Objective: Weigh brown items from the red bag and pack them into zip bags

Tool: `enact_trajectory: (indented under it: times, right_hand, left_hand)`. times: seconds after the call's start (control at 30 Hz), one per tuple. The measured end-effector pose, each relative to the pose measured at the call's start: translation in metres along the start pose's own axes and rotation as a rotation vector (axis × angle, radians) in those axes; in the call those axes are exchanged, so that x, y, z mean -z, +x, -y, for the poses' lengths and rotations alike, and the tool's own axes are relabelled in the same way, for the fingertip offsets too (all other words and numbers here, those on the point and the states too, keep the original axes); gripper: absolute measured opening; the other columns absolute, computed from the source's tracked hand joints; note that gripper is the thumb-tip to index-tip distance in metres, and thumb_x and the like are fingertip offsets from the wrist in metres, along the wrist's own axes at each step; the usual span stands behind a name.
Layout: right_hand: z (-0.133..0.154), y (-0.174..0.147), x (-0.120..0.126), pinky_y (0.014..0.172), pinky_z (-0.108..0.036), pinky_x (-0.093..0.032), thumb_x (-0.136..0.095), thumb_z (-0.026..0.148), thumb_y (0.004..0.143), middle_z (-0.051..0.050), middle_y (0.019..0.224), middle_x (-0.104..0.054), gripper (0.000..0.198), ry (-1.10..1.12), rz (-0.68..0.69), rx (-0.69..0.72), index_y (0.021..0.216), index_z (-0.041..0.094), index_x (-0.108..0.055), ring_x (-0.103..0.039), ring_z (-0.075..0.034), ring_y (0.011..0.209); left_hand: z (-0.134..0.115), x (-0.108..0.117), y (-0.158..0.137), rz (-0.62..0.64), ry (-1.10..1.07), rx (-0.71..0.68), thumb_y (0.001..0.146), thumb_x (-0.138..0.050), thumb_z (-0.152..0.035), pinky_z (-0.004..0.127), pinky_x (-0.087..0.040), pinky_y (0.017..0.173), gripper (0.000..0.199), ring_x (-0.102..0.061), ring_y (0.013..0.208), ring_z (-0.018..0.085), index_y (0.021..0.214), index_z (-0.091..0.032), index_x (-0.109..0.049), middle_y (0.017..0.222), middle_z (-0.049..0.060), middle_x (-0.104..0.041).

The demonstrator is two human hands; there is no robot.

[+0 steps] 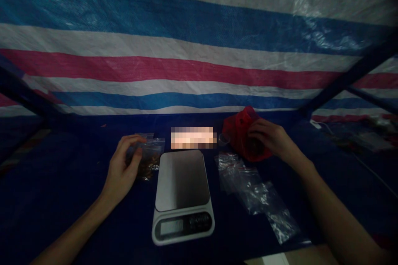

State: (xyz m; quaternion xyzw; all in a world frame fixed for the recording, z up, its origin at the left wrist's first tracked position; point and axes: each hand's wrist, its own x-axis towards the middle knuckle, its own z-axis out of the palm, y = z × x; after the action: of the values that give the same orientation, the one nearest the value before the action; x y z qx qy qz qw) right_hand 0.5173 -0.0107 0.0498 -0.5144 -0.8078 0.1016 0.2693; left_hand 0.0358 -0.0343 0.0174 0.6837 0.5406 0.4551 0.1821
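Observation:
My left hand (124,163) is beside a small pile of clear zip bags (152,155) holding brown pieces. Its thumb and fingers are apart and curved at the near bag's edge, with the fingertips touching it. My right hand (272,136) is at the mouth of a red plastic bag (238,132), fingers bent together over its rim. Something dark shows inside, too dim to make out. Between my hands stands a kitchen scale (183,182) with a bare metal plate; its display digits are hard to read.
Several flat clear zip bags (256,192) overlap in a row right of the scale. A small clear round cup (224,139) stands by the red bag. A blurred-out patch (193,137) lies behind the scale. Striped sheeting (186,66) and dark frame bars (345,76) enclose the blue table (102,223).

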Motion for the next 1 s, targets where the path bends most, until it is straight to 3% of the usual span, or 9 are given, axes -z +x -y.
enact_trajectory:
  times: [0.2,0.37,0.5,0.67,1.0]
  right_hand:
    - [0.031,0.008,0.004,0.09,-0.041,-0.057,-0.074,0.04,0.089,-0.007,0.098,-0.074,0.015,0.186,-0.231,-0.098,0.086,0.025,-0.078,-0.07,-0.025,0.093]
    - [0.061,0.023,-0.017,0.078,-0.034,-0.056,-0.087,0.038,0.079,-0.004,0.088,-0.075,0.017,0.64,-0.201,-0.098,0.083,0.024,-0.08,-0.068,-0.02,0.084]
    - [0.063,0.034,-0.044,0.073,-0.031,-0.055,-0.089,0.039,0.076,-0.003,0.084,-0.075,0.021,0.859,-0.226,-0.195,0.084,0.022,-0.079,-0.068,-0.017,0.078]
    - [0.057,0.036,-0.066,0.062,-0.029,-0.052,-0.089,0.043,0.076,-0.001,0.073,-0.072,0.028,0.956,-0.276,-0.284,0.087,0.02,-0.078,-0.064,-0.015,0.065]
    - [0.064,0.046,-0.078,0.056,-0.025,-0.046,-0.09,0.04,0.076,-0.001,0.08,-0.073,0.026,1.002,-0.243,-0.309,0.088,0.02,-0.079,-0.061,-0.012,0.065]
  left_hand:
    - [0.002,0.0,0.001,-0.002,0.011,-0.021,0.101,-0.053,-0.036,0.048,-0.048,0.108,0.016,-0.062,0.118,0.028,0.108,-0.027,-0.064,0.115,0.005,-0.064]
    - [0.004,-0.002,0.001,0.03,0.002,-0.024,0.099,-0.053,-0.038,0.056,-0.046,0.112,0.016,-0.062,0.12,0.032,0.106,-0.029,-0.065,0.116,0.006,-0.064]
    - [0.006,-0.003,0.002,0.043,0.03,-0.041,0.098,-0.054,-0.037,0.06,-0.048,0.111,0.015,-0.063,0.12,0.033,0.104,-0.03,-0.065,0.114,0.006,-0.065]
    - [0.007,-0.004,0.003,0.041,0.047,-0.059,0.097,-0.054,-0.036,0.059,-0.05,0.109,0.015,-0.064,0.119,0.033,0.106,-0.03,-0.065,0.115,0.007,-0.066]
    - [0.005,-0.004,0.005,0.074,0.069,-0.051,0.097,-0.053,-0.035,0.062,-0.048,0.108,0.015,-0.063,0.118,0.034,0.103,-0.029,-0.065,0.112,0.007,-0.066]
